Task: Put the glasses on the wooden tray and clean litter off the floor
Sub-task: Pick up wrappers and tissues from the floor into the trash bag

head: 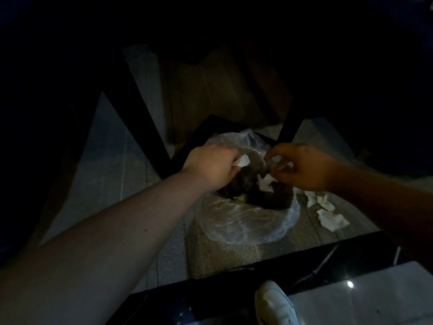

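Dim, underexposed scene; the upper frame and both sides fall to near black. Weak light reaches the left hand (210, 167) more than the right hand (302, 170), which sits in shadow. A small glare spot (350, 284) lies below-right of the grip. Slight softness, wide-angle bending at edges.

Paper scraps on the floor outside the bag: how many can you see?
3 visible, clustered right of the plastic bag: one nearest it, one just beyond, and the largest nearer the camera. The right forearm and the darkness may hide more.
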